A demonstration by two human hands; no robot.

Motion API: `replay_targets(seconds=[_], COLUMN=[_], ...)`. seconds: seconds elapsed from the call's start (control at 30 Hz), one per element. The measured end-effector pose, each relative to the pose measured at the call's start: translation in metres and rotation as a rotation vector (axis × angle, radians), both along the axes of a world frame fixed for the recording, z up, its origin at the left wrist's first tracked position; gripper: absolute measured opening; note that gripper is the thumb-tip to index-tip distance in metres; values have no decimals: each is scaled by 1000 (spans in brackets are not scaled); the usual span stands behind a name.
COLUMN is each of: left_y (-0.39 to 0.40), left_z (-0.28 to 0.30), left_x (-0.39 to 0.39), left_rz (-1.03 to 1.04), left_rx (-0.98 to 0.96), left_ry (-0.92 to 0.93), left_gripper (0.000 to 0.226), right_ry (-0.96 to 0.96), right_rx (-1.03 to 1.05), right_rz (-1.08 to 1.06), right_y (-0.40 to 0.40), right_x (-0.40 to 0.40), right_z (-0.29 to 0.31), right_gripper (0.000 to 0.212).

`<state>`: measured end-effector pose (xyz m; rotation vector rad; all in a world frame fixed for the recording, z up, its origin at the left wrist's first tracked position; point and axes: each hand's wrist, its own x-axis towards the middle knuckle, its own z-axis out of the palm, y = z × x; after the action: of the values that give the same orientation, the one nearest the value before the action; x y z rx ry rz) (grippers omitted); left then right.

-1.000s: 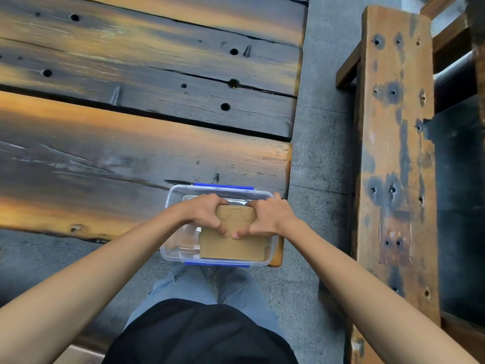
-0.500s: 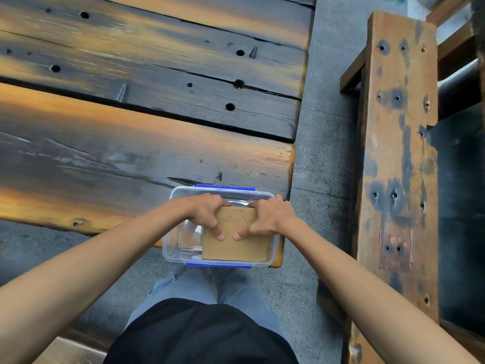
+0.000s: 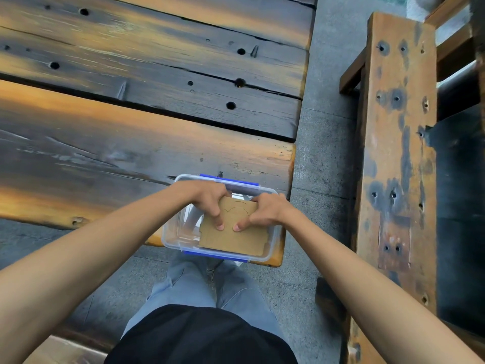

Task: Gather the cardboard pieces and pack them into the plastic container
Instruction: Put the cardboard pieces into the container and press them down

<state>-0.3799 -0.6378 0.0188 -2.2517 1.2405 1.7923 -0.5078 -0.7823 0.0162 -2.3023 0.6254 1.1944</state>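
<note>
Left grip [image 3: 207,199] and right grip [image 3: 267,210] both clamp the far edge of the cardboard pieces [image 3: 233,239], thumbs pressed on top, the stack lying in the right part of the plastic container [image 3: 170,232] at the table's [image 3: 131,153] near right corner.

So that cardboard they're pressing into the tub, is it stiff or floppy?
Probably fairly stiff: the cardboard shows no bend though the left hand and right hand grip it. Likely light, being a thin sheet. It may catch on the tub walls.
</note>
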Motion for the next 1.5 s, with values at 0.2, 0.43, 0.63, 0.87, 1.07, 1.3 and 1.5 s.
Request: replay_targets(seconds=[0.2,0.43,0.63,0.87,1.07,1.3,1.5], left_y=[4,3,5,5,5,2,0], left_z=[-6,-8,-14,-15,-16,-16,-14], left_x=[-6,-5,-3,-3,-4,-6,-7], left_rz=[-52,-70,-43,-74,-66,-49,-103], left_rx=[2,8,-2,-4,13,26,62], left_ry=[-59,-69,-57,-68,-87,-87,-86], left_gripper=[86,106,106,108,104,108,104], right_ry=[22,42,58,46,44,41,51], right_rx=[-29,-54,-89,-77,-73,-54,-48], right_rz=[73,81,109,95,84,63,61], right_y=[1,1,2,2,2,2,2], right_x=[2,4,3,2,3,2,2], right_z=[2,4,-1,-2,2,2,-2], right_gripper=[99,96,102,97,94,88,92])
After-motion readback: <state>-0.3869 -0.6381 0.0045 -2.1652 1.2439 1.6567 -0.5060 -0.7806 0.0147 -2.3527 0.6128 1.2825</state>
